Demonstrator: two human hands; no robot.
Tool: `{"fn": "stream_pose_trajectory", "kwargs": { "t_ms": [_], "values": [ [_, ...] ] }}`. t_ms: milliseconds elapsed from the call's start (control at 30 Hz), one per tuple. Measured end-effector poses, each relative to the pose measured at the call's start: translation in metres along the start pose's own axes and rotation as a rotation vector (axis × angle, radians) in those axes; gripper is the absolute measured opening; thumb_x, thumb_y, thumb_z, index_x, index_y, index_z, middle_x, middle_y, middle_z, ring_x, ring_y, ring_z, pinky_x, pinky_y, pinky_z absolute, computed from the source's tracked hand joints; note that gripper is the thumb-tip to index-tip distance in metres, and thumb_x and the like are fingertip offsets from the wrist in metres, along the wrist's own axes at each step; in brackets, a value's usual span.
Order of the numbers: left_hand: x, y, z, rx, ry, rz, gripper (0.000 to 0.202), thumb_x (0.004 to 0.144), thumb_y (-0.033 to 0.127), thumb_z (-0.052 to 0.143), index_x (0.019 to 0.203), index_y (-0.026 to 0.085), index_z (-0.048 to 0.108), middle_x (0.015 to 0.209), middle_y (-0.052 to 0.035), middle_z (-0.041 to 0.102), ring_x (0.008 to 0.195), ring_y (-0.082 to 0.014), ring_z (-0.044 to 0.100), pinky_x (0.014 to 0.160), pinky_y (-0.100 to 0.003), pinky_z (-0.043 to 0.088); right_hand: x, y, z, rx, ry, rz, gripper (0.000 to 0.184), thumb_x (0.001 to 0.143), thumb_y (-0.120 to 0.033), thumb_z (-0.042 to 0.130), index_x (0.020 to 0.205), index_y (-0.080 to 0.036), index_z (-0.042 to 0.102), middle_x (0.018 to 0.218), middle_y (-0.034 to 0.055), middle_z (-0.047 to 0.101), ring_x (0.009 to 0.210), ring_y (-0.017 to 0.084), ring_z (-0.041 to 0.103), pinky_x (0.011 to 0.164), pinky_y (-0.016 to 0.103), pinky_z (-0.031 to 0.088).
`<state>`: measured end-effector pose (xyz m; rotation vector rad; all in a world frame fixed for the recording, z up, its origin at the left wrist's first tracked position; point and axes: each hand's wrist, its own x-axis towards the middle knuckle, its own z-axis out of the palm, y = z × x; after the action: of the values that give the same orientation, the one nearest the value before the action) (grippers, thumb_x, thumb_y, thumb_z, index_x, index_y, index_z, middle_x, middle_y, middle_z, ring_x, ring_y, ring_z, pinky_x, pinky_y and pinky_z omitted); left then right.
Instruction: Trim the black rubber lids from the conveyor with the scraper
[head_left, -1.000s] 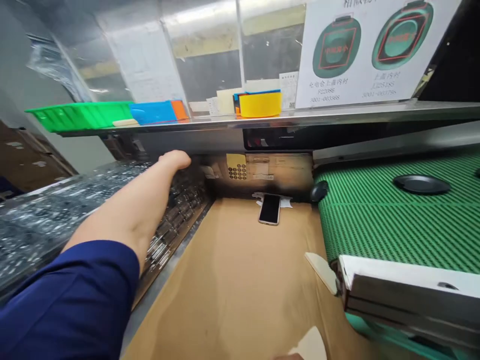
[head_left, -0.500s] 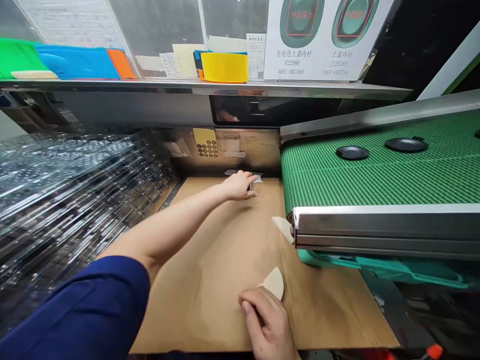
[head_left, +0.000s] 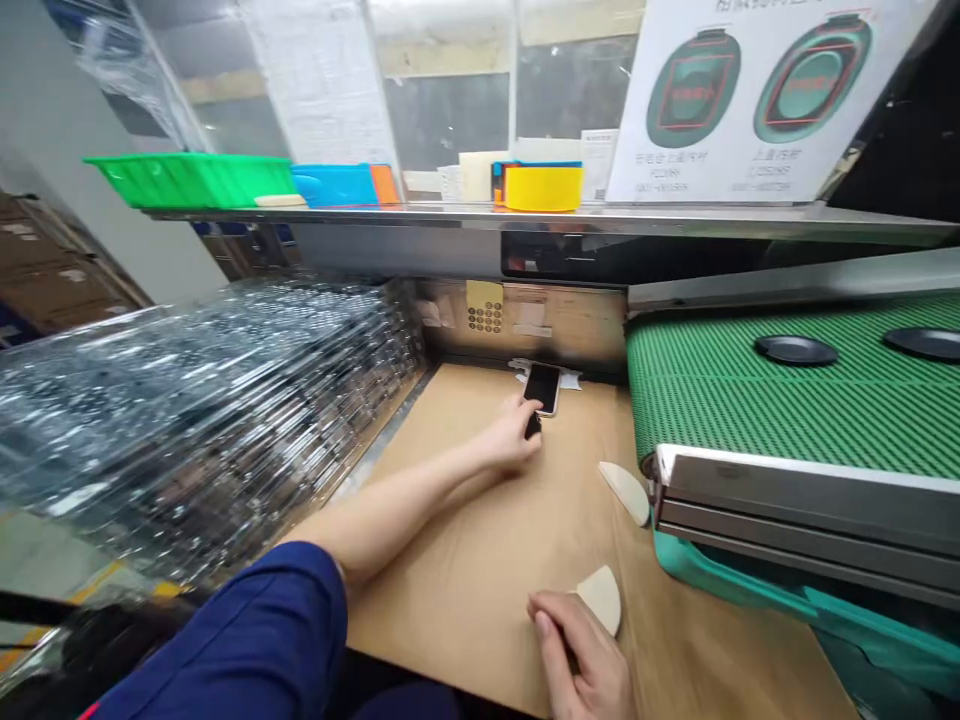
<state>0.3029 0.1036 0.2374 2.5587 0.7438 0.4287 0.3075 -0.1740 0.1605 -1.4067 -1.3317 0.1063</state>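
Note:
My left hand [head_left: 516,437] reaches out over the brown cardboard [head_left: 450,560], its fingers closed on a small black object [head_left: 533,425] that is mostly hidden. Just beyond the fingertips lies a smartphone [head_left: 543,386] with a dark screen. White and pale blue scraps [head_left: 570,381] stick out beside it. Nearer to me, my right hand [head_left: 585,655] rests with thumb and forefinger curled together; what they hold, if anything, I cannot make out. A cream half-round pad [head_left: 604,598] shows right behind its knuckles. Another cream pad [head_left: 626,492] lies by the conveyor's end.
To the right runs a green conveyor belt [head_left: 712,410] carrying black round parts [head_left: 796,350], with a teal tray [head_left: 690,565] beneath. Stacked clear plastic trays [head_left: 225,400] stand at the left. Overhead, a metal shelf [head_left: 450,217] holds green [head_left: 202,180], blue and yellow bins.
The view has swung left and up. My left hand has drawn back toward me, showing the smartphone and a small black object in its fingers. The right hand stays by the cream pad.

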Motion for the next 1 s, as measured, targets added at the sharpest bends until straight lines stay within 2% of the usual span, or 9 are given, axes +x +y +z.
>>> {"fn": "stream_pose_trajectory", "kwargs": {
  "t_ms": [200,300,367,533,667,733,800,867,1000],
  "values": [
    [-0.108,-0.002,-0.011,-0.432,-0.054,-0.036,0.030,0.074,0.031,0.078,0.096,0.018,0.062,0.100,-0.0051,0.063,0.091,-0.0192,0.058,0.086,-0.036,0.049,0.000,0.003,-0.017,-0.365,0.070,-0.273,0.026,0.094,-0.016,0.057,0.117,-0.023,0.067,0.102,0.0090,0.076,0.097,0.027,0.073,0.080,0.039,0.061],
    [-0.151,-0.008,-0.017,-0.683,-0.101,-0.110,0.021,0.075,0.028,0.076,0.081,0.018,0.058,0.078,-0.0005,0.060,0.073,-0.0151,0.054,0.072,-0.031,0.045,-0.003,0.008,-0.027,-0.760,-0.073,-0.176,0.037,0.093,-0.040,0.060,0.129,-0.030,0.066,0.131,0.0136,0.068,0.123,0.046,0.061,0.081,0.058,0.058],
    [-0.173,-0.008,-0.019,-0.885,-0.095,-0.170,0.025,0.079,0.033,0.073,0.083,0.018,0.053,0.078,-0.0005,0.059,0.070,-0.0140,0.055,0.069,-0.030,0.046,-0.005,0.010,-0.029,-0.828,-0.160,-0.070,0.039,0.093,-0.048,0.058,0.128,-0.032,0.067,0.140,0.0138,0.062,0.128,0.050,0.054,0.082,0.066,0.055],
    [-0.205,0.005,-0.017,-1.396,-0.096,-0.300,0.035,0.086,0.048,0.066,0.095,0.022,0.045,0.107,-0.0058,0.060,0.075,-0.0174,0.067,0.066,-0.033,0.053,-0.004,-0.012,-0.026,-0.391,-0.223,0.186,0.031,0.093,-0.050,0.063,0.117,-0.032,0.071,0.133,0.0097,0.065,0.133,0.041,0.051,0.106,0.069,0.043],
    [-0.216,0.013,-0.012,-1.743,-0.204,-0.400,0.043,0.094,0.052,0.050,0.112,0.014,0.061,0.110,-0.0137,0.066,0.092,-0.0225,0.069,0.076,-0.033,0.053,-0.001,-0.042,-0.021,0.404,0.067,0.448,0.058,0.098,-0.072,0.037,0.125,-0.030,0.065,0.149,0.0119,0.054,0.141,0.035,0.047,0.114,0.064,0.040],
    [-0.218,0.015,-0.008,-1.943,-0.263,-0.426,0.046,0.094,0.041,0.048,0.120,0.008,0.066,0.117,-0.0187,0.069,0.106,-0.0252,0.067,0.085,-0.032,0.053,-0.001,-0.053,-0.018,0.568,0.094,0.493,0.069,0.087,-0.082,0.049,0.129,-0.028,0.062,0.152,0.0130,0.049,0.136,0.036,0.053,0.111,0.060,0.046],
    [-0.219,0.017,-0.005,-2.068,-0.301,-0.427,0.046,0.095,0.032,0.049,0.129,0.006,0.066,0.127,-0.0194,0.069,0.115,-0.0258,0.064,0.090,-0.031,0.051,-0.003,-0.062,-0.015,0.468,0.090,0.464,0.045,0.091,-0.058,0.067,0.124,-0.027,0.065,0.134,0.0107,0.061,0.126,0.030,0.059,0.108,0.052,0.051],
    [-0.219,0.020,-0.002,-2.100,-0.335,-0.415,0.048,0.099,0.034,0.046,0.134,0.007,0.064,0.133,-0.0188,0.067,0.120,-0.0256,0.063,0.097,-0.032,0.048,-0.005,-0.070,-0.012,0.349,0.038,0.421,0.028,0.094,-0.035,0.068,0.121,-0.027,0.067,0.120,0.0078,0.066,0.117,0.026,0.064,0.102,0.046,0.054],
    [-0.219,0.025,0.003,-2.154,-0.442,-0.398,0.056,0.103,0.045,0.037,0.138,0.010,0.061,0.137,-0.0174,0.065,0.126,-0.0279,0.061,0.112,-0.041,0.039,0.002,-0.082,-0.005,0.130,-0.090,0.236,0.037,0.095,-0.020,0.065,0.131,-0.027,0.063,0.122,0.0073,0.068,0.113,0.024,0.065,0.099,0.044,0.056]
  ]
}}
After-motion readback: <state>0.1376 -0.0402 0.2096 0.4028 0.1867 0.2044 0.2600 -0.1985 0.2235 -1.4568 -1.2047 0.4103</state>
